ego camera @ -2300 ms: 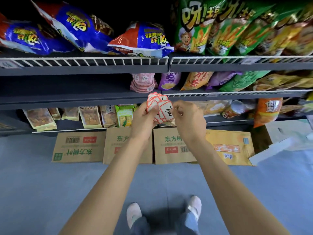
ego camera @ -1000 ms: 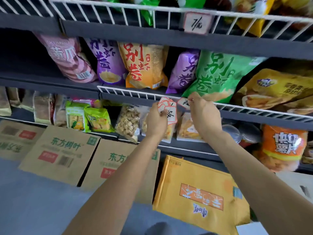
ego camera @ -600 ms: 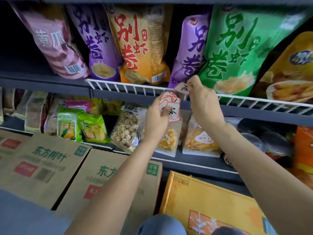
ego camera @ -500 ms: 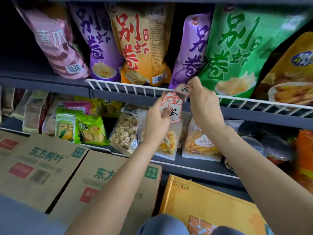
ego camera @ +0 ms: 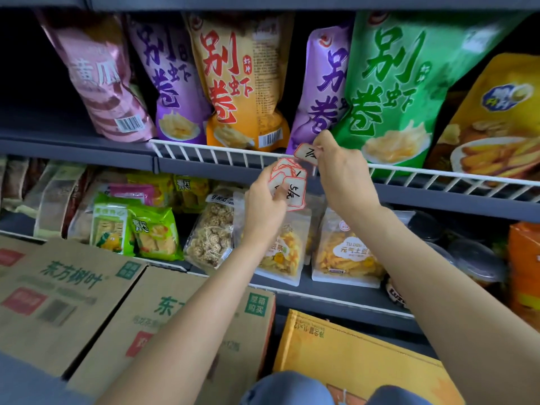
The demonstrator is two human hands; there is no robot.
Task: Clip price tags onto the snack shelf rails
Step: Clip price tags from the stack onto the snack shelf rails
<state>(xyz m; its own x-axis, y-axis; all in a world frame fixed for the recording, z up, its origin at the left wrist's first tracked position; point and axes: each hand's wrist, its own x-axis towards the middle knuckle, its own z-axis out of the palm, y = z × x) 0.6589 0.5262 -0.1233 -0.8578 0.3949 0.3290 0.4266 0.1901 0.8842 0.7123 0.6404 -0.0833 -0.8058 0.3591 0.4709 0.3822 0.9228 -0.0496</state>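
My right hand pinches one red-bordered price tag against the top wire of the white shelf rail, just below a purple snack bag and a green one. My left hand holds a fanned stack of price tags a little lower and to the left, in front of the grey shelf edge. The topmost tag in the stack has handwriting on it. Whether the single tag's clip grips the wire is hidden by my fingers.
Pink, purple and orange snack bags stand behind the rail. The shelf below holds small clear packets and green packs. Brown cartons and a yellow carton lean at floor level. My knees show at the bottom edge.
I have crouched closer to the middle shelf. My right hand carried one tag from the stack up to the white rail and holds it there; the left hand followed with the stack.
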